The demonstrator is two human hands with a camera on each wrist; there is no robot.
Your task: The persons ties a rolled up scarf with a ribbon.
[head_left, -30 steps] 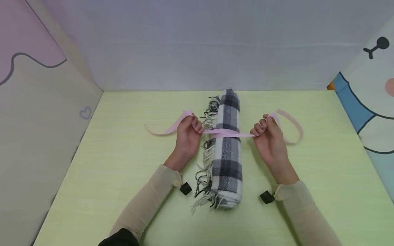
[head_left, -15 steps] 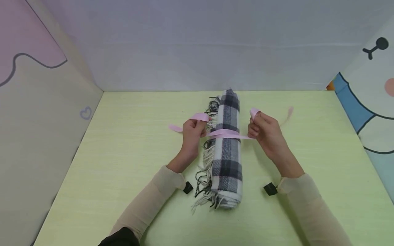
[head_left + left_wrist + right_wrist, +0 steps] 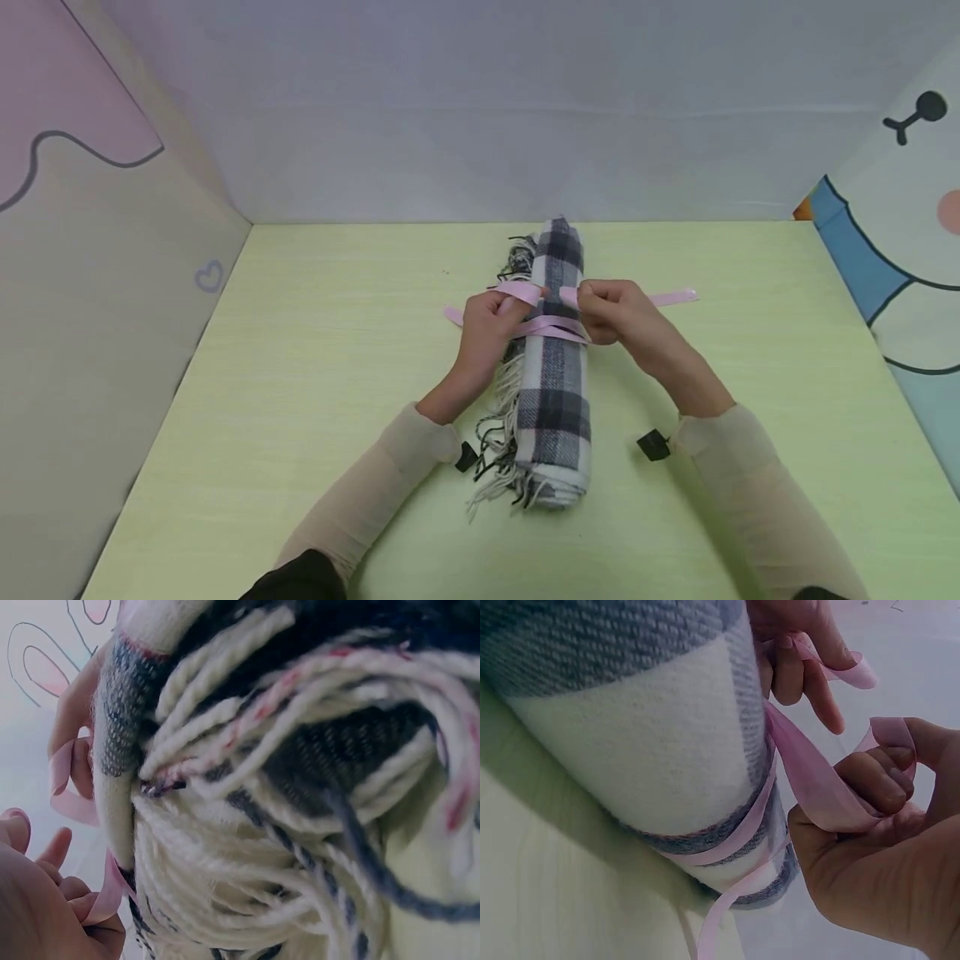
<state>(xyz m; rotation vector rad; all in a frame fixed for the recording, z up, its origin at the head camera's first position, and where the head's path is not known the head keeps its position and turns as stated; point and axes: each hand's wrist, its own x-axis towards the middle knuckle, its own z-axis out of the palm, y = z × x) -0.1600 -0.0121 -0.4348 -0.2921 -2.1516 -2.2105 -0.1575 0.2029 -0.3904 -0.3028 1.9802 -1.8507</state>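
A rolled plaid scarf (image 3: 553,425) in grey, black and white lies lengthwise on the table, its fringe (image 3: 506,383) along the left side. Pink ribbon (image 3: 555,322) goes round its middle. Just left of the roll, partly over it, my left hand (image 3: 486,333) grips one ribbon end, which loops over the fingers. On the other side my right hand (image 3: 626,317) holds the other end; its tail sticks out rightward. In the right wrist view the ribbon (image 3: 810,776) runs from the roll into the curled right fingers. Fringe fills most of the left wrist view.
The pale yellow-green table (image 3: 300,400) meets a plain back wall (image 3: 480,158). Printed side panels stand left and right. A small black block (image 3: 653,445) hangs at the right cuff, and another (image 3: 466,457) at the left.
Both hands have come inward to the scarf from either side, still holding the ribbon. The stretch between them has slackened, and the trailing ends have been drawn in.
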